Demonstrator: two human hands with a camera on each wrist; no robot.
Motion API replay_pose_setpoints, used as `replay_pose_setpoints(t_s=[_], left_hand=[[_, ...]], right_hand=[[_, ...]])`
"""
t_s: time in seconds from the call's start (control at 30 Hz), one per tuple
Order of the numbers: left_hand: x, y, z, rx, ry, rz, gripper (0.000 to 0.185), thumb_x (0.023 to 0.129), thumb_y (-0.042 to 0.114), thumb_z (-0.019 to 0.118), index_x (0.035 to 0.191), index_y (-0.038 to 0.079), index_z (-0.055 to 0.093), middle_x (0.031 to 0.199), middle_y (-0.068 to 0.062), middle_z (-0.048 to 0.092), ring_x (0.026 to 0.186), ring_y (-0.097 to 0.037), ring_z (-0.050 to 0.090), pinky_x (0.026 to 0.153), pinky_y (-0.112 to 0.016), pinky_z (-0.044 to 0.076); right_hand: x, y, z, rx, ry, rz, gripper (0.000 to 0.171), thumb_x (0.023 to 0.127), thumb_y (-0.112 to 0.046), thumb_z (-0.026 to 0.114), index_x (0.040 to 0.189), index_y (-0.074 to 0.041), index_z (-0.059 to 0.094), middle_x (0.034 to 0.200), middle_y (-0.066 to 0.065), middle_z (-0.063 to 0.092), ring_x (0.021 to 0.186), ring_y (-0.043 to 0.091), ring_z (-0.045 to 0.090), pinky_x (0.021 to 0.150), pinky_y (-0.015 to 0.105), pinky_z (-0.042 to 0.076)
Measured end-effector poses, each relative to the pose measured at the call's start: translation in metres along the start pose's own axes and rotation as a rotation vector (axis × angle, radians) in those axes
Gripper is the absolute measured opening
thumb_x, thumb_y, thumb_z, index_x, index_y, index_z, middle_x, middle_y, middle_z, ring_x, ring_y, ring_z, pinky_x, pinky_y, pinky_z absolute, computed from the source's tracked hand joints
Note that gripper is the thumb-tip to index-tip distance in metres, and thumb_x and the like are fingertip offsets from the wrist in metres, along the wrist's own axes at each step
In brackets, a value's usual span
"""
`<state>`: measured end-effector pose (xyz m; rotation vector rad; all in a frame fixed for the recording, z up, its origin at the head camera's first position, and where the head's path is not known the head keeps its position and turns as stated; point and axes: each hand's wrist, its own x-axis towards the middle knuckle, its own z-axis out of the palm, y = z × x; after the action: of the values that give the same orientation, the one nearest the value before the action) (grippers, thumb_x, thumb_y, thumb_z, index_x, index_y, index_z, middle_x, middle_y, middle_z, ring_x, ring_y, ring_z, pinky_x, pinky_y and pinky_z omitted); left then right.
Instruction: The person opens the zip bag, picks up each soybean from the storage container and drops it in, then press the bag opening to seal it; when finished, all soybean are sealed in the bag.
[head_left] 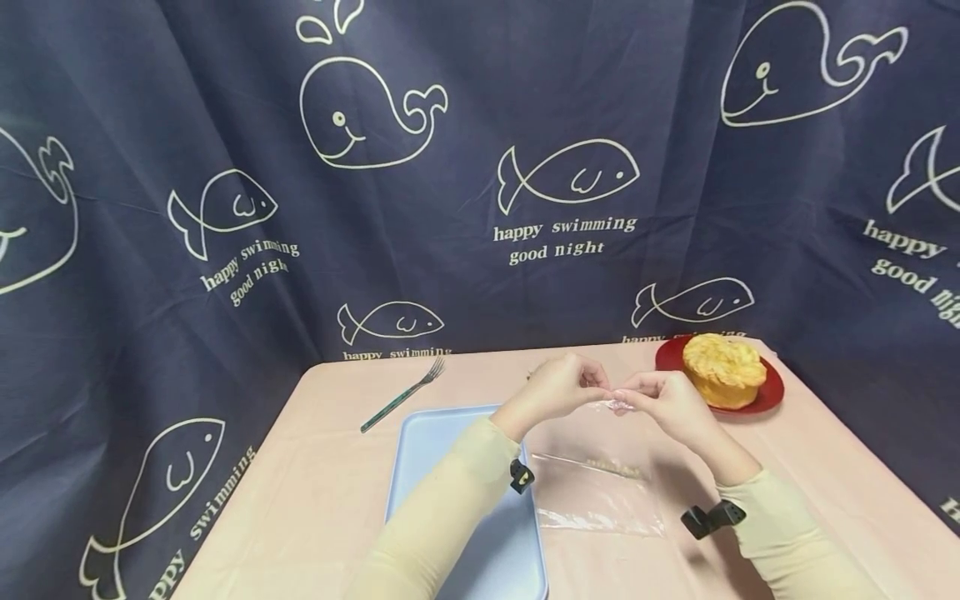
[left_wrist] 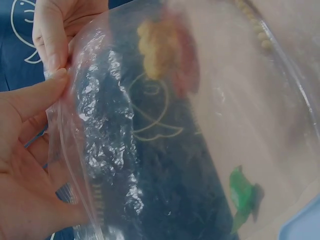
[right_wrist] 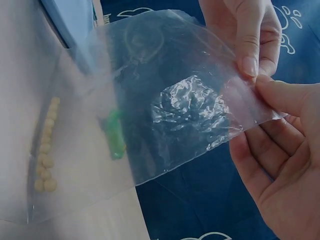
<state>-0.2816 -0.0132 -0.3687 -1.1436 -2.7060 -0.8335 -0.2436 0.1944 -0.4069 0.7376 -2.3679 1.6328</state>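
**Both hands pinch a clear bag above the table**

From the head view, the left hand (head_left: 558,387) and right hand (head_left: 667,400) meet fingertip to fingertip above the pink table (head_left: 315,467), each pinching the top edge of a clear bag (head_left: 600,492). The bag hangs down from the hands, its lower part resting on the table just beside a light blue tray (head_left: 435,450). A row of small pale beads (head_left: 611,467) sits inside the bag. At the far right corner stands a red plate (head_left: 772,392) with a golden pastry (head_left: 723,367) on it. A fork (head_left: 401,396) with a green handle lies left of the tray, well apart from the hands. A dark blue cloth (head_left: 450,208) printed with whales and fish hangs behind.

In the left wrist view, the left hand (left_wrist: 25,165) grips the crinkled edge of the bag (left_wrist: 165,150) between thumb and fingers, and the right hand (left_wrist: 60,30) pinches the same edge just above it. The pastry and fork show blurred through the plastic.

In the right wrist view, the right hand (right_wrist: 280,165) pinches the bag's (right_wrist: 170,110) corner, with the left hand (right_wrist: 247,35) gripping right beside it. The beads (right_wrist: 45,150) lie in a line near the bag's far end.
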Motion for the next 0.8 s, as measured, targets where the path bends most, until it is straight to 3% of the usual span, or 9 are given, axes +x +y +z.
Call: replay_pose_setpoints(t_s=[0.2,0.4,0.8], left_hand=[[-0.004,-0.002,0.002,0.113,0.049,0.024,0.012,0.089,0.033,0.08,0.084,0.024,0.075,0.077,0.021,0.069,0.07,0.012,0.055,0.073,-0.017,0.041],[-0.007,-0.005,0.002,0.112,0.065,0.03,0.012,0.09,0.035,0.078,0.084,0.026,0.074,0.077,0.021,0.068,0.07,0.012,0.054,0.076,-0.022,0.039],[-0.019,-0.017,-0.004,0.116,0.042,-0.04,0.01,0.094,0.035,0.075,0.089,0.026,0.074,0.078,0.022,0.065,0.072,0.008,0.055,0.075,-0.02,0.042]], right_hand=[[0.001,0.004,0.001,-0.058,0.023,-0.001,0.006,0.092,-0.002,0.073,0.088,0.002,0.075,0.076,0.005,0.075,0.072,0.014,0.073,0.07,0.024,0.058],[0.001,0.004,0.001,-0.063,0.023,-0.017,0.005,0.092,-0.001,0.073,0.088,0.002,0.075,0.075,0.005,0.075,0.071,0.014,0.073,0.07,0.023,0.057],[0.0,0.001,-0.002,-0.01,0.02,-0.004,0.004,0.092,0.004,0.072,0.089,0.005,0.073,0.076,0.008,0.075,0.071,0.014,0.074,0.069,0.025,0.058]])
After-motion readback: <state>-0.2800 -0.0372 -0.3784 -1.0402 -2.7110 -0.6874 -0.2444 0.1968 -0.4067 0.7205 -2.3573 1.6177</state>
